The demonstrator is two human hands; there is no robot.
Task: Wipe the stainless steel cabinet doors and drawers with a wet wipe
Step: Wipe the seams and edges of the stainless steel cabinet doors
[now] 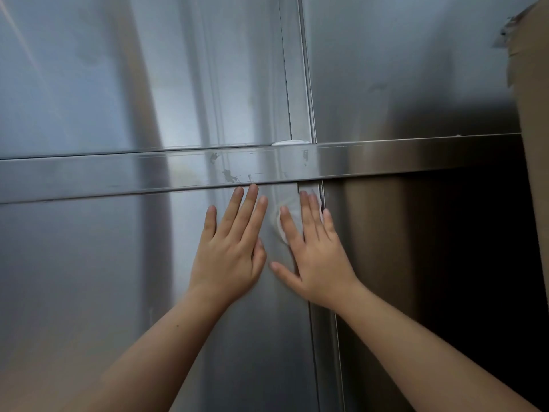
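The right hand (pixel 315 257) lies flat with its fingers straight and spread. It presses a thin white wet wipe (pixel 281 230) against the brushed stainless steel lower cabinet door (pixel 89 278), and only the wipe's edges show round the fingers. Just to its left, the left hand (pixel 231 254) rests flat on the same door, holding nothing. The step appears to be wiping the door's upper right corner. The next move likely needs steady pressure and a stroke away from that corner. The scuffed horizontal steel rail (pixel 118 176) sits just above the fingertips, with the upper steel door (pixel 118 69) beyond. A brown cardboard box (pixel 531 84) is far to the right.
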